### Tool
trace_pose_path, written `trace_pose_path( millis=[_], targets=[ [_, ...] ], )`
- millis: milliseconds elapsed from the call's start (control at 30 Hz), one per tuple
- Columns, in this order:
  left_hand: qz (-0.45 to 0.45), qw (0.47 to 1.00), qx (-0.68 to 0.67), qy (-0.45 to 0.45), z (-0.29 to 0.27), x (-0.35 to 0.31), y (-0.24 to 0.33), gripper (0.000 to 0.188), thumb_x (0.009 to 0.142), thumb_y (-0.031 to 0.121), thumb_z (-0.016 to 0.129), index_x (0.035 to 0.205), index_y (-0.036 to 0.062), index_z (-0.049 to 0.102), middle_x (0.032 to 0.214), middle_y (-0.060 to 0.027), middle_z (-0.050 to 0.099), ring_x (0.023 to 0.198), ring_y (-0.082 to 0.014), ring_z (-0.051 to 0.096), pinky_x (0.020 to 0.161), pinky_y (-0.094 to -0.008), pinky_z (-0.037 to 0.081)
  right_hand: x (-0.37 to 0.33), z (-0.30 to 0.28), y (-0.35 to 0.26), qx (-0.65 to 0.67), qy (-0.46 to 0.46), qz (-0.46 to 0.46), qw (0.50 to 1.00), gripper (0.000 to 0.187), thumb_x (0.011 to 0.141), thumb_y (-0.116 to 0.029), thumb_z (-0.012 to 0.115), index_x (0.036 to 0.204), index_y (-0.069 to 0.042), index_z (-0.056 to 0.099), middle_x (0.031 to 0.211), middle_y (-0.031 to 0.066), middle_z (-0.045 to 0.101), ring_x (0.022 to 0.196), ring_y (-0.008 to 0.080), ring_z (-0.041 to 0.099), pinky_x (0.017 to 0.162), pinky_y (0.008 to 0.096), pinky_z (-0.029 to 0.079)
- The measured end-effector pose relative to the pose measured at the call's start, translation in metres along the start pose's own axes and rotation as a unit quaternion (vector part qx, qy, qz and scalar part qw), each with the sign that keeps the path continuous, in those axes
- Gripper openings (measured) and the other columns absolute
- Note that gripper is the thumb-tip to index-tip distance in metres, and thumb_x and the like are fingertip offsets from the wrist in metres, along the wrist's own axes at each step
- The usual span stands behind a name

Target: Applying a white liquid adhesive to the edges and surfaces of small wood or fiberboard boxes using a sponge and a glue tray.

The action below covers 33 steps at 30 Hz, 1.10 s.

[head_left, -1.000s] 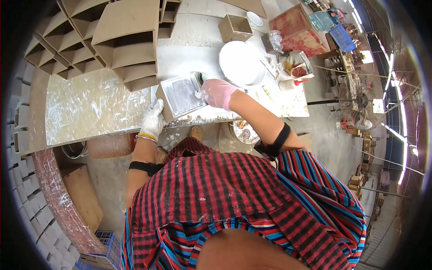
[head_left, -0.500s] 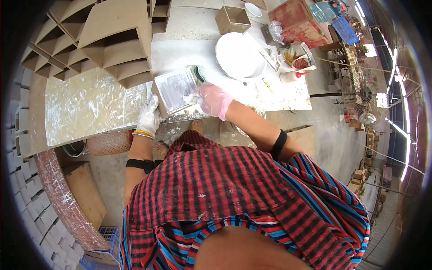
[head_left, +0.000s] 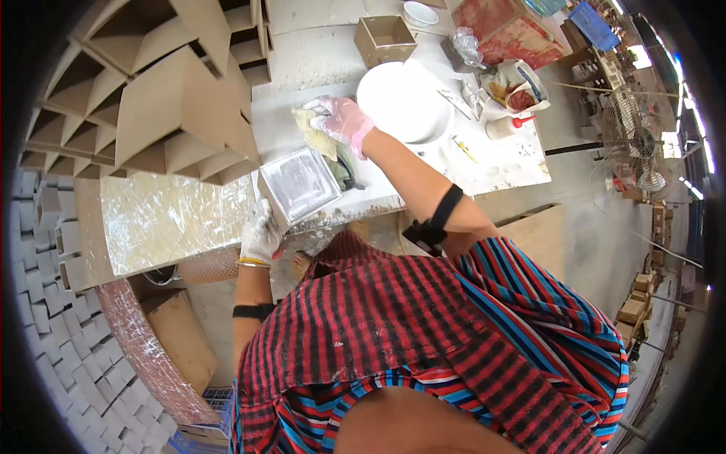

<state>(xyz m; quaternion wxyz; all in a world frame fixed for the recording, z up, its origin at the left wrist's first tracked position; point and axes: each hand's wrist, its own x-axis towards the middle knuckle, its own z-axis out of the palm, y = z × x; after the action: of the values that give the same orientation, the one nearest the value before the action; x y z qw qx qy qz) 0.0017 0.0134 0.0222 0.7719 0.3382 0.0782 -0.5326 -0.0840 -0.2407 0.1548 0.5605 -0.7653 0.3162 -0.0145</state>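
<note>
A brown box (head_left: 300, 188) with a white-smeared grey top face sits at the front edge of the work table. My left hand (head_left: 259, 233), in a white knitted glove, grips the box's left side near the table edge. Beyond the box, my right hand (head_left: 340, 121) wears a thin pink glove with white on its fingers. Its fingers close on a pale yellowish cloth (head_left: 311, 135). Beside the box's right side lies a dark green cloth (head_left: 344, 172), partly under the pale one. Right of that hand stands a round white tub (head_left: 441, 130).
Brown open boxes (head_left: 170, 106) are stacked high at the left. A small open box (head_left: 384, 41), a white bowl (head_left: 420, 13) and a red-smeared box (head_left: 503, 30) stand at the back. At right are a red-tipped squeeze bottle (head_left: 503, 127) and a fan (head_left: 639, 140).
My right hand has left the box's top face, moved away toward the back and taken hold of the pale cloth. My left hand stays at the box. The whole view has shifted slightly.
</note>
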Motion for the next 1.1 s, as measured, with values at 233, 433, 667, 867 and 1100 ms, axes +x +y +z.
trace_pose_path(
  millis=[233,433,667,867,1100],
  targets=[
    [0.115,0.966,0.222,0.065,0.067,-0.047,0.033,0.037,0.086,0.004,0.053,0.122,0.0025,0.048,0.113,-0.0053,0.056,0.099,-0.0154,0.054,0.088,-0.0293,0.045,0.064,0.006,0.055,-0.409,0.143,-0.14,0.89,0.04,0.08,-0.011,0.056,0.119,-0.011,0.052,0.109,0.0147,0.058,0.099,0.0285,0.058,0.082,0.0362,0.048],
    [0.192,0.854,0.473,0.104,0.082,-0.077,0.034,0.042,0.085,0.005,0.056,0.125,0.0007,0.047,0.115,-0.0081,0.056,0.101,-0.0165,0.055,0.088,-0.0305,0.044,-0.032,0.043,0.044,-0.405,0.016,0.017,0.914,0.045,0.083,-0.009,0.052,0.127,-0.01,0.042,0.114,0.0203,0.051,0.102,0.0289,0.054,0.082,0.0401,0.047],
    [0.264,0.542,0.797,0.019,0.125,-0.074,0.009,0.046,0.078,0.011,0.06,0.122,0.0064,0.049,0.091,-0.0143,0.058,0.081,-0.0344,0.057,0.075,-0.0406,0.045,-0.017,0.042,0.091,-0.349,-0.037,0.005,0.936,0.071,0.069,-0.003,0.058,0.135,-0.006,0.031,0.129,0.0198,0.039,0.109,0.0324,0.048,0.095,0.0362,0.04],
    [0.308,0.333,0.888,-0.081,0.114,-0.042,-0.017,0.05,0.075,0.014,0.057,0.123,0.008,0.047,0.083,-0.0103,0.055,0.077,-0.0276,0.056,0.07,-0.0401,0.044,-0.052,0.016,0.097,-0.042,0.066,-0.107,0.991,0.067,0.069,0.005,0.048,0.134,-0.001,0.031,0.131,0.0214,0.039,0.122,0.0322,0.039,0.106,0.0328,0.026],
    [0.34,0.256,0.903,-0.061,0.113,-0.045,-0.031,0.058,0.073,0.026,0.062,0.127,0.0128,0.045,0.099,-0.0085,0.052,0.101,-0.0298,0.05,0.094,-0.0472,0.034,-0.049,0.001,0.034,-0.122,0.126,-0.302,0.937,0.057,0.074,-0.002,0.047,0.13,-0.003,0.037,0.124,0.0195,0.046,0.112,0.0337,0.047,0.097,0.0369,0.037]
  ],
)
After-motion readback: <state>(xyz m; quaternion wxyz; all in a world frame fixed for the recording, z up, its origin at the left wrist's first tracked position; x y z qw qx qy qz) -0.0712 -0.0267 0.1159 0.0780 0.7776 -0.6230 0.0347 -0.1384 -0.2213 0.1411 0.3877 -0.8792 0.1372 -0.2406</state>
